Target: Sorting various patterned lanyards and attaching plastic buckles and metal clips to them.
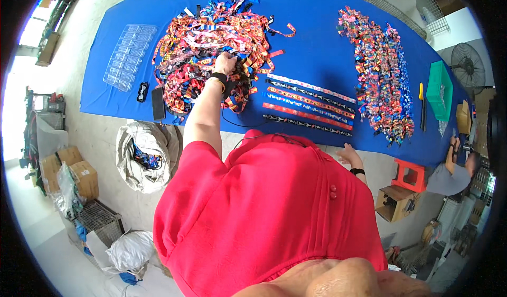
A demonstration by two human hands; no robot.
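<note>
My left hand [225, 63] reaches into a large tangled pile of printed fabric straps [206, 35], mostly orange, red, pink and blue. Its fingers are curled closed among the straps, and the pile partly hides the fingertips. To the right of the pile, several printed straps [309, 102] lie flat in parallel rows, in white, black, yellow-red, blue and red. My right hand [347, 155] hangs beside the table's front edge, just below these rows. Its fingers are apart and nothing is in them.
Dense rows of bundled straps [377, 75] cover the right of the blue-clothed table [311, 20]. A clear compartment box [129, 57] and black phone [158, 104] lie left; a green bin [438, 90] stands right. A strap-filled sack [145, 162] and red stool [409, 175] are below. Another person [449, 178] sits far right.
</note>
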